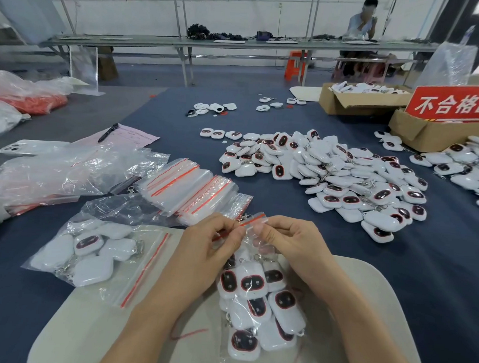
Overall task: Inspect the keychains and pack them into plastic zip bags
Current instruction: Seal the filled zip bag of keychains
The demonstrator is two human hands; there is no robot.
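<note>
A clear zip bag (259, 307) filled with several white keychains hangs over a beige tray (371, 293). My left hand (210, 246) and my right hand (288, 242) both pinch its red zip strip at the top, side by side. A second filled zip bag (90, 254) lies to the left, partly on the tray. A stack of unused zip bags (187, 192) sits just beyond my hands. A large pile of loose white keychains (344, 175) with dark red-ringed faces covers the blue table to the right.
Crumpled plastic bags (61, 172), a phone (26, 146) and a pink sheet with a pen (109, 133) lie at left. Cardboard boxes (359, 100) and a red sign (456, 104) stand at the far right. Another person sits at a far bench.
</note>
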